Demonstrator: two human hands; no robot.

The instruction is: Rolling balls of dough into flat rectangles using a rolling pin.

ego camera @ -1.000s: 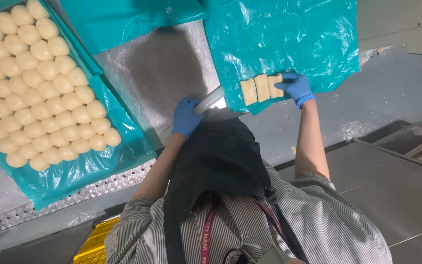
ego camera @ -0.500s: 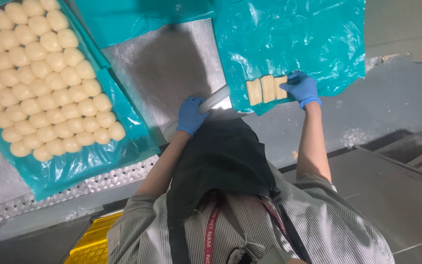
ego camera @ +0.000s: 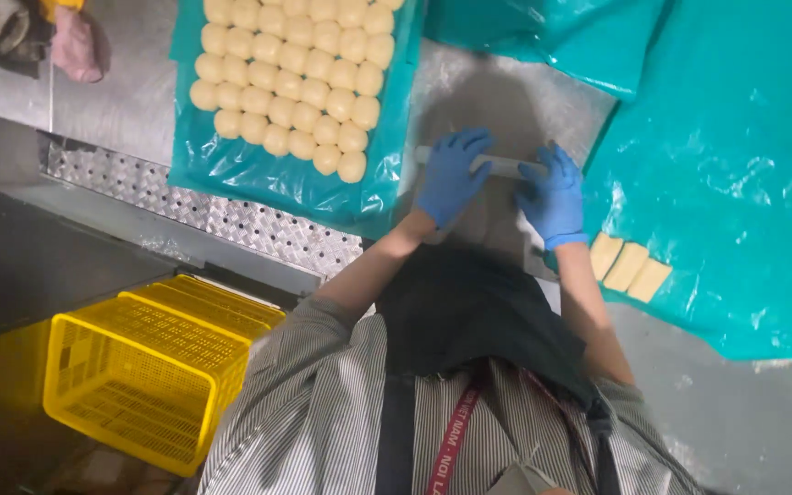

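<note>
1. Both hands, in blue gloves, press down on a pale dough roll [ego camera: 506,166] that lies across the bare metal tabletop [ego camera: 497,92]. The left hand [ego camera: 452,176] is flat over the roll's left end with fingers spread; the right hand [ego camera: 554,194] covers its right end the same way. Neither pinches it. The palms-down hold at each end looks suited to rolling the piece evenly.
2. Soft, smooth and cream-white, the roll is a thin cylinder, and only its middle and left tip show between the gloves.
3. Just right of the right wrist, three cut dough blocks [ego camera: 630,266] sit side by side on a crinkled teal plastic sheet [ego camera: 735,183], probably so they do not stick to the metal.
4. On the left, a tray lined with teal plastic [ego camera: 268,174] holds tight rows of round, matte yellow dough balls [ego camera: 300,78], close within reach.
5. A perforated steel strip [ego camera: 203,215] edges the tabletop.
6. Below it stands a yellow plastic mesh basket [ego camera: 139,367].
</note>
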